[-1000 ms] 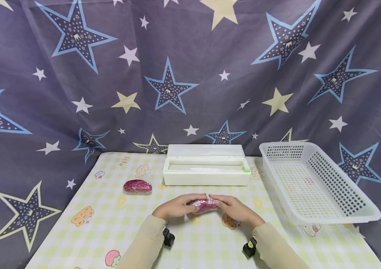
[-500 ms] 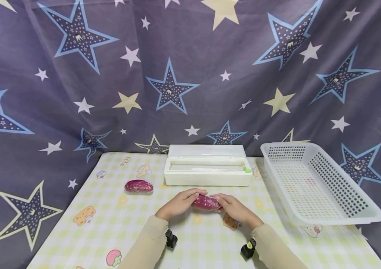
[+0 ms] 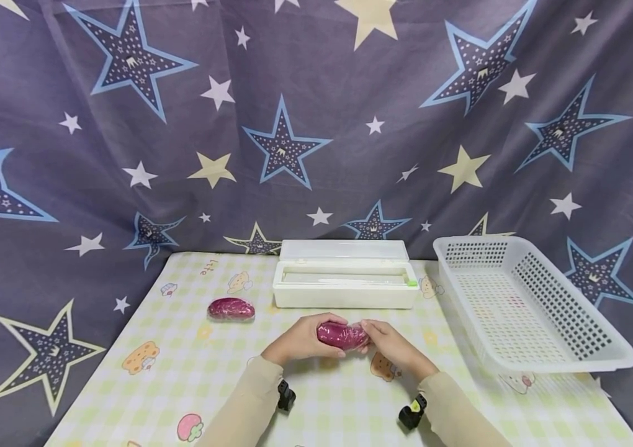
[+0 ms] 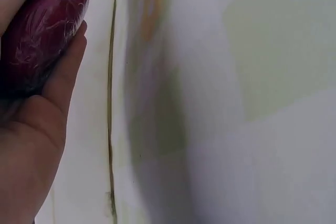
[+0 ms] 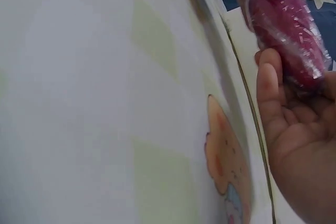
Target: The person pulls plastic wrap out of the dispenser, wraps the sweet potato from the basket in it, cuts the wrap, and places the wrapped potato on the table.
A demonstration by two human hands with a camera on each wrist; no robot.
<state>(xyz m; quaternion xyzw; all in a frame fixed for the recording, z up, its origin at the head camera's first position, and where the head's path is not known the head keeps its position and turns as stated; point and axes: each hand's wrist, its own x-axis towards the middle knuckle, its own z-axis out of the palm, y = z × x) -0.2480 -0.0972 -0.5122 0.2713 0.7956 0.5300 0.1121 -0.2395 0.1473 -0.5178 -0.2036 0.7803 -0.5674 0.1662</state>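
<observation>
Between both hands is an oblong purple-red sweet potato (image 3: 341,336) wrapped in clear cling film, held just above the table. My left hand (image 3: 302,340) grips its left end, thumb on the near side and fingers on the far side. At the other end, my right hand (image 3: 393,345) pinches the film-covered tip. Crinkled, shiny film shows along the sweet potato (image 5: 289,30) in the right wrist view. A second wrapped sweet potato (image 3: 231,309) lies on the table to the left. Behind the hands stands a white cling film box (image 3: 344,297) with its lid raised.
A white perforated plastic basket (image 3: 559,363) stands on the right side of the table. The tablecloth (image 3: 327,416) is green-checked with cartoon prints. A dark star-patterned curtain (image 3: 316,81) hangs behind the table's far edge.
The sweet potato has been turned and lifted a little, so more of it shows. My left hand has shifted from lying over it to gripping its left end; my right hand now pinches the tip.
</observation>
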